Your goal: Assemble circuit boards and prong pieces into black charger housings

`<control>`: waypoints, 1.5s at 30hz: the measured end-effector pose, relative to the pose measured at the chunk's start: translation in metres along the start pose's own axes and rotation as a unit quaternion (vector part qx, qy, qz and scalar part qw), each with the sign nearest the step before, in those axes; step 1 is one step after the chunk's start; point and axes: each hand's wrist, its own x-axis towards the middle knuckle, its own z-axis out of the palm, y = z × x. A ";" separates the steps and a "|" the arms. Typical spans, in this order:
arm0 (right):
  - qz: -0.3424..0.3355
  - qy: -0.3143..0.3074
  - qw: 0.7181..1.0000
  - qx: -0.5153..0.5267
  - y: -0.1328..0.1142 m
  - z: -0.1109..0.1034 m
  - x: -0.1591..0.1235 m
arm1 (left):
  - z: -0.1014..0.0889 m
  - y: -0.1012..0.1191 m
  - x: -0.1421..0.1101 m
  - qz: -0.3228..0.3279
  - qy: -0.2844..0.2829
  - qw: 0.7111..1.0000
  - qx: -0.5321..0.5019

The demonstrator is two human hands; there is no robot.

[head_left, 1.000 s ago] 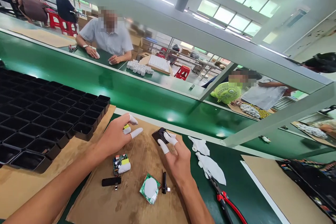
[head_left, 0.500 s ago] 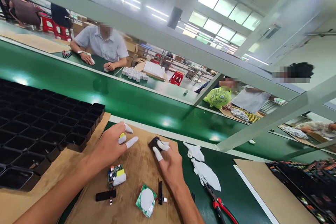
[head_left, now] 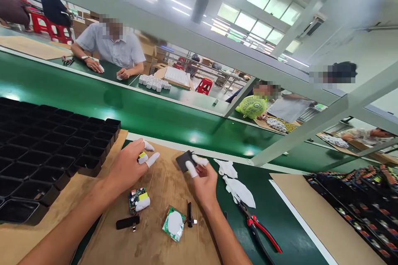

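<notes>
My left hand (head_left: 130,165), with white finger cots on its thumb and forefinger, hovers over the brown sheet, those fingers stretched apart. A yellow-and-white part (head_left: 142,157) shows between them, partly hidden; whether I touch it is unclear. Pinched in my right hand (head_left: 205,178), also in white finger cots, is a black square plastic piece (head_left: 184,160). Nearer me lie a circuit board (head_left: 139,201) with a yellow block and a green board (head_left: 173,223) carrying a white round pad. Beside them are a black strip (head_left: 127,222) and a black narrow part (head_left: 190,214).
Rows of black open boxes (head_left: 70,149) stand at left. Red-handled pliers (head_left: 256,227) and white gloves (head_left: 239,190) lie at right, with a heap of black wired parts (head_left: 357,207) beyond. A co-worker (head_left: 108,49) sits across the green belt (head_left: 155,122).
The black square piece has turned in my right hand, so its flat face now shows. My left hand has barely moved. The whole view has shifted slightly.
</notes>
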 end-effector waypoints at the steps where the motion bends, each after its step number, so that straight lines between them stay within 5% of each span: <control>1: 0.015 0.021 0.999 0.035 -0.001 -0.003 0.002 | 0.000 0.000 0.000 0.000 0.000 1.000 0.000; 10: 0.076 0.014 0.986 0.146 -0.012 -0.025 0.002 | 0.008 -0.002 -0.008 0.047 -0.004 0.999 0.020; 15: 0.012 0.010 0.998 0.057 -0.008 -0.018 -0.005 | 0.006 -0.007 -0.010 0.031 -0.010 0.999 0.038; 20: -0.049 -0.091 0.991 -0.079 -0.007 -0.008 -0.007 | 0.007 -0.007 -0.009 0.034 -0.019 0.998 0.045; 24: -0.090 -0.103 0.980 -0.144 -0.006 -0.004 -0.004 | 0.007 -0.006 -0.009 0.050 -0.015 0.997 0.052; 45: -0.173 -0.145 0.944 -0.242 -0.013 -0.013 -0.005 | 0.006 -0.010 -0.008 0.037 -0.012 0.998 0.050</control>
